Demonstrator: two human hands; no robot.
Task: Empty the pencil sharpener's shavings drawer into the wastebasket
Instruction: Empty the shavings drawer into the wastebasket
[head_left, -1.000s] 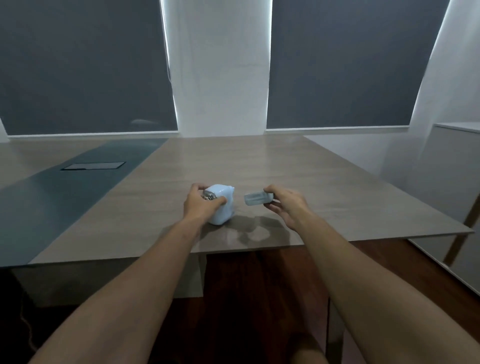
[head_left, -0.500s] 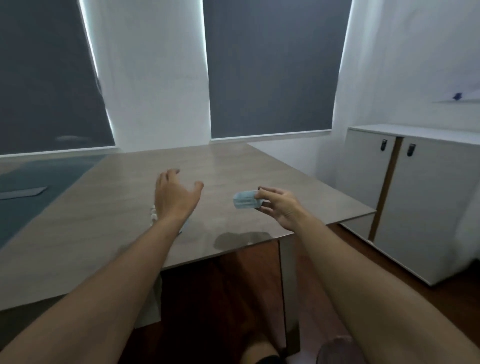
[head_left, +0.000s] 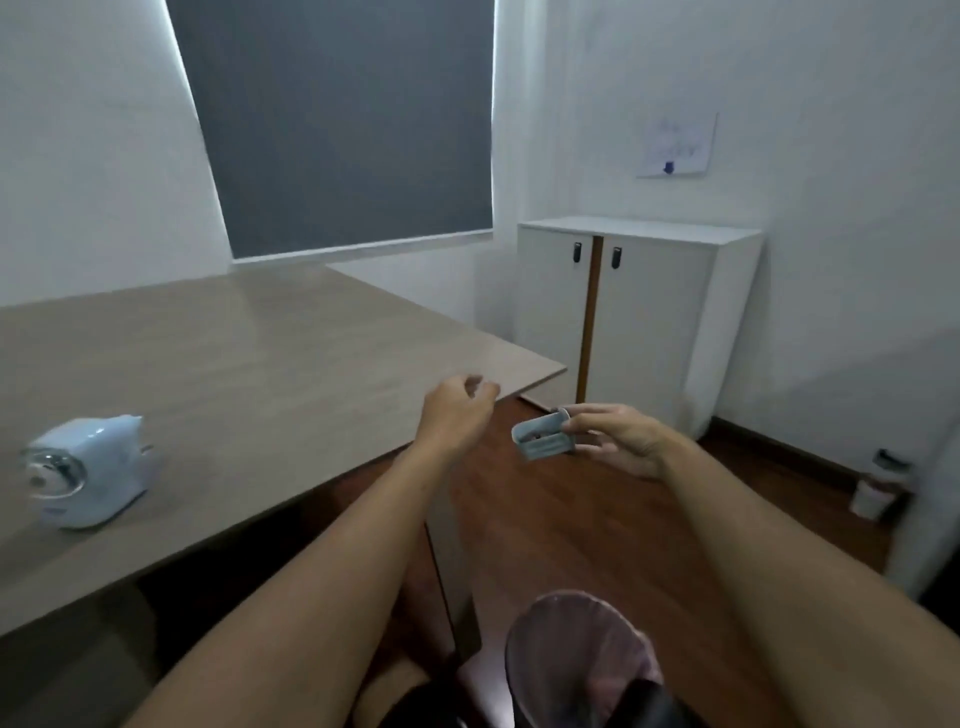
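The pale blue pencil sharpener (head_left: 85, 470) stands on the wooden table (head_left: 249, 364) at the far left, its crank end facing me. My right hand (head_left: 618, 439) pinches the small clear shavings drawer (head_left: 543, 441) in the air past the table's right edge, above the floor; dark shavings show inside it. My left hand (head_left: 457, 410) hovers over the table's front right corner, fingers loosely curled and holding nothing. A wastebasket (head_left: 584, 660) lined with a pinkish bag stands on the floor below, near the bottom of the view.
A white two-door cabinet (head_left: 639, 322) stands against the right wall beyond the table corner. A small white bottle (head_left: 878, 488) sits on the dark wood floor at far right, beside a white panel edge.
My view has swung right and down. My left hand let go of the sharpener, which now sits far left. My right hand carried the drawer off the table edge, out over the floor.
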